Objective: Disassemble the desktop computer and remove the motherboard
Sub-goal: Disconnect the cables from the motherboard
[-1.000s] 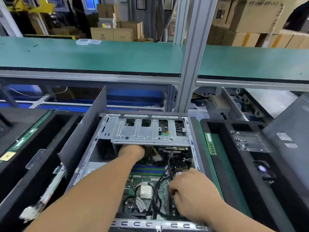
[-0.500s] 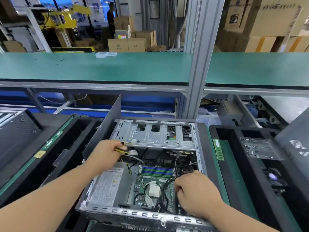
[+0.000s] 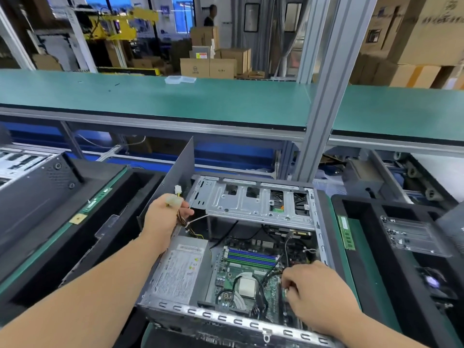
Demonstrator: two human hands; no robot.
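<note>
Two hands at an opened desktop case (image 3: 251,320) lying on its side, flanked by black foam trays.

A loose RAM stick (image 3: 346,232) lies on the right tray's (image 3: 364,259) green edge; a grey side panel (image 3: 175,177) stands tilted at the case's left. The drive cage (image 3: 253,199) overhangs the motherboard's (image 3: 226,270) far end. The board lies flat inside, right of the power supply (image 3: 178,270), long axis running away from the viewer. The left hand (image 3: 163,219) grips the power cable bundle (image 3: 182,217), lifted clear; the right hand (image 3: 316,295), fingers curled, pinches something on the board's right edge, too small to identify.
</note>
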